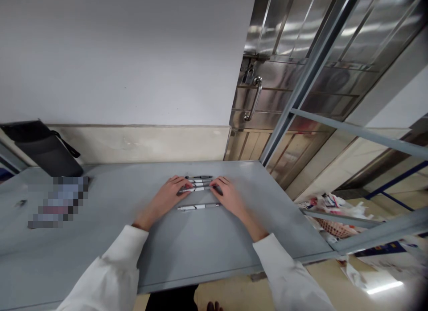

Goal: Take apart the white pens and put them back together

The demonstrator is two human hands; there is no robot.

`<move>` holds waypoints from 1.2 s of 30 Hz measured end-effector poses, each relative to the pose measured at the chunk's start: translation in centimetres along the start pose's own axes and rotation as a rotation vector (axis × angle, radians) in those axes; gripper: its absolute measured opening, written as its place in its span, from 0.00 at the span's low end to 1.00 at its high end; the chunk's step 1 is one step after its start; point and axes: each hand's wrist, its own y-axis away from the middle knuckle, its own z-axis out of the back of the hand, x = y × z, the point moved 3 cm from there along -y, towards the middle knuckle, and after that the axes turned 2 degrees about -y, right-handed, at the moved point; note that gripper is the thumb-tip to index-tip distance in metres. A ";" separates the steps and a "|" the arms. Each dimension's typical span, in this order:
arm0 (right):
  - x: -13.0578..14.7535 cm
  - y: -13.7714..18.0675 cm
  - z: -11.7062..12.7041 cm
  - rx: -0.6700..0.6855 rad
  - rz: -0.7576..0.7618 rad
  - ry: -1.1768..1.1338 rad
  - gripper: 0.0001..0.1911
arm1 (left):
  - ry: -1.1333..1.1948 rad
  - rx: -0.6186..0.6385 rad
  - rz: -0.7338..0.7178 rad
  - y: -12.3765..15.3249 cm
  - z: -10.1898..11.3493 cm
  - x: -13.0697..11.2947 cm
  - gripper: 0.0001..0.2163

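Note:
Several pens lie side by side across a grey table (pixel 187 248). My left hand (pixel 169 196) rests on the left ends of the grouped pens (pixel 199 185), fingers curled over them. My right hand (pixel 229 196) covers their right ends the same way. One more pen (pixel 198 207), white with a dark tip, lies apart, just nearer to me, between my two wrists. A darker pen (pixel 199 177) sits at the far side of the group. Both arms wear white sleeves.
A black bag (pixel 43 148) leans against the wall at the table's back left. A blurred-out item (pixel 58 202) lies on the left of the table. A steel door with a handle (pixel 254 99) stands behind right. A basket of rubbish (pixel 334 213) sits on the floor right.

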 end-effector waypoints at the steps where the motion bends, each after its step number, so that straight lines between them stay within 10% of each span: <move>1: 0.0 0.0 0.0 -0.002 0.000 -0.001 0.04 | 0.006 -0.004 0.001 0.0 0.0 0.0 0.06; 22: 2.5 -3.4 2.7 -0.050 0.107 0.120 0.13 | 0.213 -0.271 0.071 -3.5 3.4 -3.2 0.10; 36: 2.6 -3.8 0.8 -0.053 0.119 0.290 0.16 | 0.353 -0.146 0.339 -2.9 2.0 -2.3 0.18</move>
